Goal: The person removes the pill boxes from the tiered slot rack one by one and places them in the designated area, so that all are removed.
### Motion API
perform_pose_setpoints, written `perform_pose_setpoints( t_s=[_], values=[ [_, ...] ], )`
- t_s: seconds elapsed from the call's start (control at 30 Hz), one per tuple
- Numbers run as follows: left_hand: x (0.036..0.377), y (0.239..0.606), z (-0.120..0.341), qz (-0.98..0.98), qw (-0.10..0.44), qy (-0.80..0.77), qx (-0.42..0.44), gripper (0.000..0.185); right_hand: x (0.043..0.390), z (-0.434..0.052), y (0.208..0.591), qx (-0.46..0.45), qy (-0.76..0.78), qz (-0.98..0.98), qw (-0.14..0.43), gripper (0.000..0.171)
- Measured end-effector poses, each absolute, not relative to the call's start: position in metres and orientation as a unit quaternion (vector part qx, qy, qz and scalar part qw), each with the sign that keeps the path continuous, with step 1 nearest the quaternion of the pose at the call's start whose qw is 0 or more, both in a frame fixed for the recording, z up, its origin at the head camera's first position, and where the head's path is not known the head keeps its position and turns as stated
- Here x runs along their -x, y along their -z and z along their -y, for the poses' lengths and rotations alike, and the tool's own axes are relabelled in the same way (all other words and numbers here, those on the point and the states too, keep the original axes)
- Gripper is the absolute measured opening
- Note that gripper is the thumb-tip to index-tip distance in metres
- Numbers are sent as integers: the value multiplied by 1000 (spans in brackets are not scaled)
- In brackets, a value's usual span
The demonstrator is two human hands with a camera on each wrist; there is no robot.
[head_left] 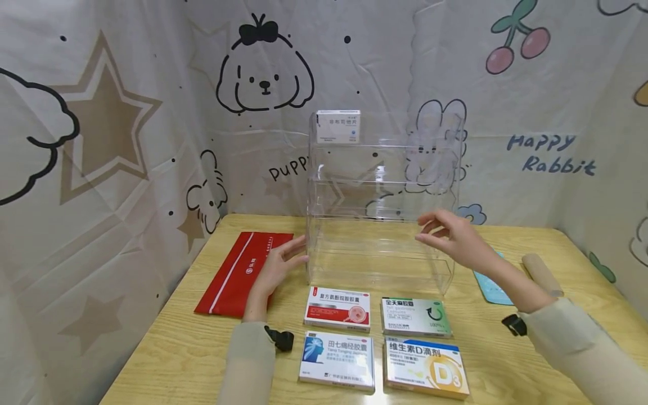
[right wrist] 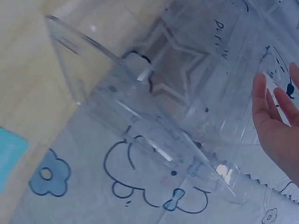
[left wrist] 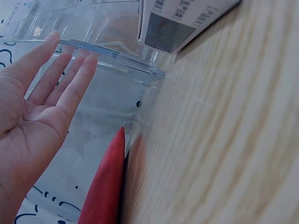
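One clear acrylic three-tier shelf [head_left: 379,225] stands at the far middle of the wooden table [head_left: 167,360], with one medicine box [head_left: 338,126] on its top tier and four more medicine boxes [head_left: 382,342] lying in a two-by-two block on the near side. The left hand [head_left: 280,265] has straight, relaxed fingers beside the shelf's left wall (whether they touch it I cannot tell), and the right hand [head_left: 453,236] hovers loosely curled, holding nothing, at its right front. A red pouch [head_left: 243,271] lies left under the left hand, while a light blue card [head_left: 490,287] and a wooden roller [head_left: 541,274] lie right.
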State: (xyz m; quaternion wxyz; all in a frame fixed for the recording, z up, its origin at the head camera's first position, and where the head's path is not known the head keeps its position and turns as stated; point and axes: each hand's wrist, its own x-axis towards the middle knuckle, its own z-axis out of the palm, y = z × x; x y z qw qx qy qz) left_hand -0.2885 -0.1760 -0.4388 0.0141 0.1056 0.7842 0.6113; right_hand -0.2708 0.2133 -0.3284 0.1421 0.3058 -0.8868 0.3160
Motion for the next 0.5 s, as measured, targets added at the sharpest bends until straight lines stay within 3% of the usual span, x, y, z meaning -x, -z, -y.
perform_pose_setpoints(
  t_s=[0.5],
  values=[
    [289, 440, 177, -783, 3, -611, -117, 56, 359, -152, 253, -281, -363, 865, 203, 38]
  ],
)
